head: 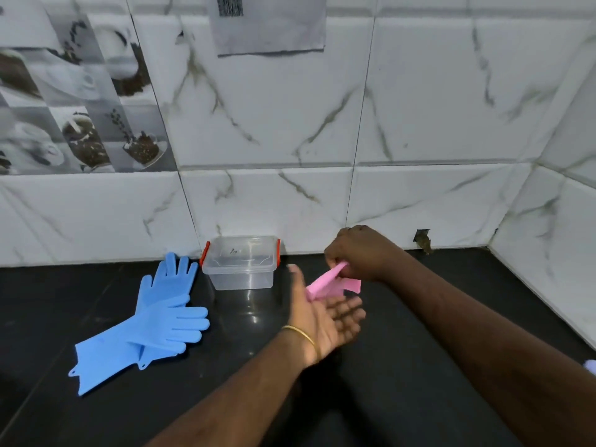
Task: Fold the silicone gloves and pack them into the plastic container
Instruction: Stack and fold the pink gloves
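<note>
Two blue silicone gloves [154,321] lie crossed and flat on the black counter at the left. Against the wall stands a clear plastic container [240,262] with red side clips, its lid on. To its right, above the counter, my right hand [358,253] pinches a pink silicone glove [325,285] from above. My left hand [325,317] is held palm up with straight fingers under the pink glove, which rests against the palm. Part of the pink glove is hidden behind my hands.
The black counter [371,366] meets a white marble-tiled wall [290,204] at the back and on the right. A small hole in the tile [422,240] sits low by the right corner. A patterned tile panel [74,91] covers the upper left wall.
</note>
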The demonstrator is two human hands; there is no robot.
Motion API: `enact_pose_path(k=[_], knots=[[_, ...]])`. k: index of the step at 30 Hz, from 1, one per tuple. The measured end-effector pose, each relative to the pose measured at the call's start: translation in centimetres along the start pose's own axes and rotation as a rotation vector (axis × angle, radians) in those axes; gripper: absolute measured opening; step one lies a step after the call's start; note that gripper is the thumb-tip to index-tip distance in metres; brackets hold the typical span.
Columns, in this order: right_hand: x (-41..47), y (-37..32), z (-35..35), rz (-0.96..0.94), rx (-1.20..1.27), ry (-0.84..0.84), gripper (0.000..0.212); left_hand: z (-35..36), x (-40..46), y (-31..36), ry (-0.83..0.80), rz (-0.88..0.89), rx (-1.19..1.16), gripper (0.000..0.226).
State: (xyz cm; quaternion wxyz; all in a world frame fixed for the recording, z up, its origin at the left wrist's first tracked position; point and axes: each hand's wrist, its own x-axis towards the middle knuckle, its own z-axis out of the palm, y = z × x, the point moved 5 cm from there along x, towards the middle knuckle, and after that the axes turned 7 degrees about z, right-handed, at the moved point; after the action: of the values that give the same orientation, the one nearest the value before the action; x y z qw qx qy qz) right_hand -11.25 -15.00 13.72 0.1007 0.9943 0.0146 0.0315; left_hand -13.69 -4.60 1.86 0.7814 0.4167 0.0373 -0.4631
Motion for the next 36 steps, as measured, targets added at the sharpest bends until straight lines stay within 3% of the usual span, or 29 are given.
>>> enact_pose_path(k=[2, 4, 5, 7, 9, 11, 13, 15, 17, 19, 21, 24, 28, 31, 36], knots=[[-1.5, 0.2, -0.6, 0.037, 0.015, 0.132, 0.021, -1.0, 0.2, 2.7, 0.101, 0.087, -0.163, 0.103], [-3.1, -0.2, -0.6, 0.033, 0.054, 0.246, 0.035, -1.4, 0.0, 4.3, 0.205, 0.152, -0.168, 0.059], [-3.9, -0.5, -0.4, 0.034, 0.094, 0.304, 0.033, -1.3, -0.1, 4.7, 0.227, 0.169, -0.153, 0.038], [-5.5, -0.7, 0.6, 0.102, 0.223, 0.359, 0.023, -1.4, -0.4, 5.1, 0.251, 0.176, -0.093, 0.021], [-7.2, -0.6, 2.5, 0.275, 0.504, 0.343, 0.025, -1.6, -0.7, 5.3, 0.278, 0.178, -0.036, 0.016], [-9.1, -0.3, 5.8, 0.542, 0.961, 0.188, 0.07, -1.8, -0.9, 5.1, 0.299, 0.184, 0.047, 0.017], [-11.6, -1.6, 9.8, 0.799, 1.527, -0.222, 0.108, -2.0, -0.9, 4.9, 0.305, 0.192, 0.125, 0.026], [-13.7, -4.4, 11.9, 0.869, 2.082, -0.641, 0.112, -2.1, -1.1, 4.7, 0.255, 0.184, 0.167, 0.027], [-14.5, -6.2, 12.4, 0.817, 2.438, -0.834, 0.116, -1.7, -1.3, 4.2, 0.178, 0.159, 0.217, 0.027], [-14.2, -6.6, 13.0, 0.802, 2.63, -0.739, 0.112, -1.7, -1.3, 3.8, 0.132, 0.145, 0.275, 0.03], [-13.2, -6.1, 12.8, 0.808, 2.794, -0.474, 0.084, -2.1, -1.3, 3.6, 0.11, 0.134, 0.315, 0.031], [-12.5, -4.3, 13.1, 0.948, 2.661, -0.219, 0.052, -3.5, -0.6, 2.6, 0.115, 0.091, 0.353, 0.033], [-11.9, -3.3, 13.9, 1.083, 2.268, -0.231, 0.034, -5.3, -0.1, 1.2, 0.214, 0.044, 0.438, 0.031], [-10.3, -1.9, 13.0, 0.986, 2.12, -0.114, 0.028, -4.6, 0.7, 2.3, 0.218, 0.152, 0.477, 0.03], [-8.5, 0.1, 12.7, 0.806, 2.134, 0.063, 0.03, -3.5, 1.7, 4.4, 0.156, 0.323, 0.428, 0.037]])
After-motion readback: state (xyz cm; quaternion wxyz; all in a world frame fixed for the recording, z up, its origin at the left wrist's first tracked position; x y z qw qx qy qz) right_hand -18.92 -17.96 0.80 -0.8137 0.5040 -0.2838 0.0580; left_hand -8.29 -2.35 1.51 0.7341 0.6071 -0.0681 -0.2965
